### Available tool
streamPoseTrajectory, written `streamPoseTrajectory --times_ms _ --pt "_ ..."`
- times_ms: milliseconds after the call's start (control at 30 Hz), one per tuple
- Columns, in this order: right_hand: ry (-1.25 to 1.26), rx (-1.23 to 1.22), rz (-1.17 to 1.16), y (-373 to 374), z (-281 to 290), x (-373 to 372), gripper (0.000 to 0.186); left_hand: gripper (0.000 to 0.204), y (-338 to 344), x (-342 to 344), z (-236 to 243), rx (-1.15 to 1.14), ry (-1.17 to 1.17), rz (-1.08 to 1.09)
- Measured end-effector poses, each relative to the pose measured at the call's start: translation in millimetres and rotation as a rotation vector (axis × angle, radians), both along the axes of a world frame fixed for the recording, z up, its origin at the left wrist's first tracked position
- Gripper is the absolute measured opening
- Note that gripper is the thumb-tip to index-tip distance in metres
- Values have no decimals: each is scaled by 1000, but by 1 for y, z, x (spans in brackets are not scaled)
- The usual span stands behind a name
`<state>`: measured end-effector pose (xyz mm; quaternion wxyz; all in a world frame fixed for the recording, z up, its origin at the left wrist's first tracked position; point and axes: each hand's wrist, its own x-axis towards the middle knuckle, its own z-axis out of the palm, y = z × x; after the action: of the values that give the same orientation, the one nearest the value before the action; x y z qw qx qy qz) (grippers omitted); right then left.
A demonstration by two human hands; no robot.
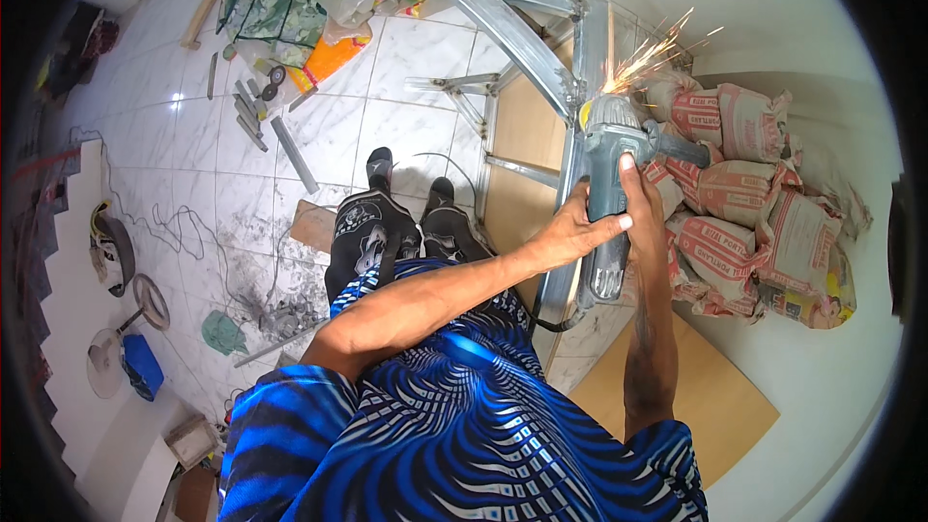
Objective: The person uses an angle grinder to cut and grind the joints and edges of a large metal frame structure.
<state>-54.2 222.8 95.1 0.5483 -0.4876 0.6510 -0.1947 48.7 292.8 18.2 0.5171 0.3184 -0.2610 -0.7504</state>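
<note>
Your left hand [570,232] wraps tight around the grey grinder [609,193], and your right hand [640,195] grips its other side. The grinder presses on the metal frame [541,48], throwing sparks [648,53]. Beside the grinder sit paper sacks [754,193]; hot sparks could burn them.

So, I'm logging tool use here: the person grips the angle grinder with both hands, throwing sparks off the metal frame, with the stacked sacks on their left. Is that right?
Not quite. The head view shows the stacked sacks on the person's right, not their left. The rest holds: the left hand and right hand both grip the angle grinder, and sparks fly off the metal frame.
</note>
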Motion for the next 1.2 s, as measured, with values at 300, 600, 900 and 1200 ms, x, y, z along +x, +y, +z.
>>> streamPoseTrajectory --times_ms 300,600,900,1200 --pt "58 -79 -2 0 -1 2 53 92 -1 -2 -5 -9 12 -25" --pt "71 -106 46 -3 -5 1 54 86 -2 -1 -10 -50 40 -23" --pt "140 -45 46 -5 -7 -4 57 72 -1 -1 -6 -81 -12 33" --pt "205 -87 24 -4 -2 6 66 67 -2 1 -4 -34 3 32"
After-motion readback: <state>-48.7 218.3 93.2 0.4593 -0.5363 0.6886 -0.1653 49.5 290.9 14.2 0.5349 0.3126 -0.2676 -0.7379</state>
